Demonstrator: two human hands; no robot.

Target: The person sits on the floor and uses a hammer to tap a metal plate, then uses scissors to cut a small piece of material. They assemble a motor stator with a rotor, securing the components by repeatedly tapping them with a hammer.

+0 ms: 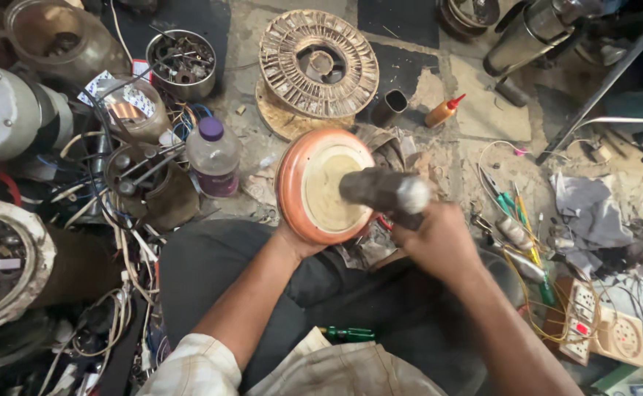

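The round orange-rimmed spool (pixel 314 187) sits at the centre of the frame, just above the person's lap, its flat cream face turned up toward the camera. The left hand (pixel 296 238) lies under the spool's lower edge, at the rim; its fingers are hidden behind the disc, so how they are set cannot be told. The right hand (pixel 439 246) is closed in a fist around a dark cylindrical tool (pixel 384 192), whose long axis runs roughly level, from the fist at centre right leftward, ending over the middle of the spool face. Whether the tip touches the face cannot be told. Both hands are close to the spool; the left is in contact with it.

The surface is a rough, stained concrete floor (pixel 483 110), crowded. A clear plastic bottle with a purple cap (pixel 213 156) stands left of the spool, a worn wire reel (pixel 318 64) above it, a tin of scrap parts (pixel 182 62) at upper left, a green-handled screwdriver (pixel 347 334) on the lap, and a socket board (pixel 604 326) at lower right.
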